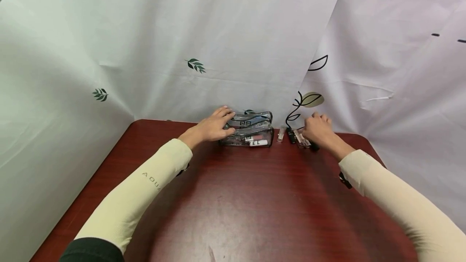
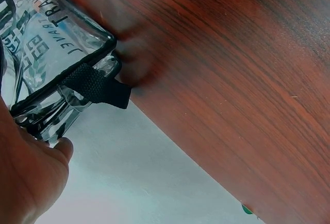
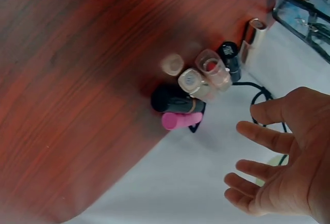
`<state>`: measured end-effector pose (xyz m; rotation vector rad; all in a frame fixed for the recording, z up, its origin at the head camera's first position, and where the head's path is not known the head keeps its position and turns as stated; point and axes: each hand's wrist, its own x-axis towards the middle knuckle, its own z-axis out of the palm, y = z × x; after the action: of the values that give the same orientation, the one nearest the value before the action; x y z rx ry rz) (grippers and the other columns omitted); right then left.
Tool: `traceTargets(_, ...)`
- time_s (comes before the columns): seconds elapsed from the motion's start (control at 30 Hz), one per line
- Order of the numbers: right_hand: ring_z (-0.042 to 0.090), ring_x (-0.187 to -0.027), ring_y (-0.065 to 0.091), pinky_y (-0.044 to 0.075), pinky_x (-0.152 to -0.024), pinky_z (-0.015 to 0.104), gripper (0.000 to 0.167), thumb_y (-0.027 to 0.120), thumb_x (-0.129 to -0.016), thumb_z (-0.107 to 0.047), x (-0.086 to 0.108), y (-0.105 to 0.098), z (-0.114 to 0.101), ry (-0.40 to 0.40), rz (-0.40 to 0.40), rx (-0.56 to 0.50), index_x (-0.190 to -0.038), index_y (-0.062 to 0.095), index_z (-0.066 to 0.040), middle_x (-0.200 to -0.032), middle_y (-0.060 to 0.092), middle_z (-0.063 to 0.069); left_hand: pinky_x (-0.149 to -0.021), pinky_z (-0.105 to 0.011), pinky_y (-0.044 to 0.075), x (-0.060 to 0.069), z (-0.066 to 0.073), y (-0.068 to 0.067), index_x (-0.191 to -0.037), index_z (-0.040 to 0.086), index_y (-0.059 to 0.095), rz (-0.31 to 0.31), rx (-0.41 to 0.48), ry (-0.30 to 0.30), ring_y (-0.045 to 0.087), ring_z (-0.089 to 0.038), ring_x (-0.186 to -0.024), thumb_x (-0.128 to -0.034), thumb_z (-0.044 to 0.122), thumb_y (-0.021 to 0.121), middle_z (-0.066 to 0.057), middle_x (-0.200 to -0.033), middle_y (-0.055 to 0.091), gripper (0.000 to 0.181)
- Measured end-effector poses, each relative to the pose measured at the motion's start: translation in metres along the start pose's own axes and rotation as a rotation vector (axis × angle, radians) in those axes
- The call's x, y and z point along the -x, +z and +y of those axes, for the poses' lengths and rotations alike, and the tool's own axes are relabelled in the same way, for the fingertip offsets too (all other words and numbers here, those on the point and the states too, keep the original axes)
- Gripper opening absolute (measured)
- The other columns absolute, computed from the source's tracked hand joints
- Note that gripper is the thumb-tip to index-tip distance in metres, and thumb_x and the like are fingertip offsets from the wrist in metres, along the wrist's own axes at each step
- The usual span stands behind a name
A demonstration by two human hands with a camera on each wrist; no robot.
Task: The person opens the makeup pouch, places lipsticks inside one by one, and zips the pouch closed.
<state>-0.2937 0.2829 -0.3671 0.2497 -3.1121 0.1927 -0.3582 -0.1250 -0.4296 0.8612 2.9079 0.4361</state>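
Note:
A clear pouch (image 1: pixel 240 138) with black trim stands near the table's back edge, with several tubes visible inside. My left hand (image 1: pixel 214 126) rests at the pouch's left end, fingers extended and spread. In the left wrist view, that hand (image 2: pixel 33 172) is beside the clear pouch (image 2: pixel 56 38) and its black fabric tab (image 2: pixel 98 85); most fingers are hidden. My right hand (image 3: pixel 289 152) is near several lipsticks, fingers loosely spread and holding nothing. Among them are a pink tube (image 3: pixel 181 121), a black tube (image 3: pixel 172 100) and a clear-capped lipstick (image 3: pixel 212 68).
The red-brown wooden table (image 1: pixel 225 197) meets a white printed cloth (image 1: pixel 233 51) behind the pouch. A small clear tube (image 1: pixel 280 134) stands between the pouch and the other lipsticks.

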Motion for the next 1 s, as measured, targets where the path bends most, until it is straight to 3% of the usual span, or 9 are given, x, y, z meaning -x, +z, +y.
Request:
traceTargets(0.17,0.066,-0.122,0.048,0.040,-0.106,0.075,0.024,0.052,-0.099,-0.014,-0.003,0.007,0.011,0.041,-0.006,-0.012,-0.088,0.066,0.002,-0.125,0.057,0.038,-0.128,-0.076,0.041,0.011,0.015,-0.012,-0.182,0.018,0.028,-0.020,0.000,-0.006,0.003,-0.028,-0.181,-0.1134,0.062,0.047,-0.006,-0.191,0.019,0.084)
traceTargets(0.3,0.068,-0.122,0.047,0.039,-0.107,0.076,0.036,0.055,-0.108,-0.023,-0.006,0.013,0.021,0.080,-0.016,-0.007,-0.093,0.069,0.006,-0.125,0.055,0.041,-0.129,-0.074,0.042,0.020,0.027,-0.020,-0.182,0.016,0.028,-0.033,-0.003,-0.007,0.003,-0.027,-0.181,-0.1143,0.061,0.047,-0.007,-0.191,0.019,0.083)
traceTargets(0.43,0.070,-0.123,0.046,0.039,-0.108,0.077,0.048,0.058,-0.111,-0.033,-0.007,0.016,0.029,0.112,-0.015,-0.002,-0.094,0.069,0.010,-0.126,0.054,0.044,-0.123,-0.076,0.047,0.017,0.024,-0.016,-0.182,0.019,0.026,-0.023,-0.057,-0.011,0.004,-0.027,-0.181,-0.1134,0.068,0.042,-0.005,-0.191,0.019,0.086)
traceTargets(0.57,0.070,-0.124,0.048,0.040,-0.108,0.076,0.050,0.058,-0.111,-0.037,-0.006,0.019,0.032,0.116,-0.008,-0.005,-0.099,0.070,0.010,-0.124,0.056,0.043,-0.124,-0.076,0.046,0.011,0.018,-0.012,-0.183,0.021,0.025,-0.036,-0.026,-0.031,0.000,-0.026,-0.181,-0.1129,0.068,0.043,-0.005,-0.192,0.015,0.086)
traceTargets(0.8,0.069,-0.120,0.052,0.041,-0.108,0.075,0.054,0.055,-0.113,-0.040,-0.004,0.025,0.038,0.124,-0.022,0.006,-0.094,0.070,0.009,-0.121,0.058,0.043,-0.127,-0.074,0.043,0.018,0.028,-0.019,-0.182,0.019,0.027,-0.040,0.001,-0.029,0.001,-0.027,-0.181,-0.1131,0.063,0.046,-0.006,-0.192,0.017,0.084)
traceTargets(0.93,0.068,-0.120,0.051,0.040,-0.110,0.076,0.049,0.057,-0.111,-0.036,-0.006,0.027,0.041,0.139,-0.031,0.005,-0.090,0.068,0.007,-0.122,0.056,0.043,-0.131,-0.072,0.041,0.019,0.032,-0.023,-0.182,0.018,0.026,-0.062,0.022,-0.040,0.000,-0.027,-0.181,-0.1133,0.059,0.050,-0.006,-0.192,0.016,0.084)
traceTargets(1.0,0.068,-0.121,0.051,0.040,-0.110,0.076,0.042,0.058,-0.108,-0.030,-0.008,0.028,0.042,0.141,-0.034,0.003,-0.089,0.067,0.006,-0.122,0.055,0.043,-0.127,-0.075,0.043,0.017,0.028,-0.019,-0.183,0.021,0.025,-0.046,-0.019,-0.044,0.001,-0.026,-0.181,-0.1132,0.063,0.046,-0.004,-0.192,0.016,0.084)
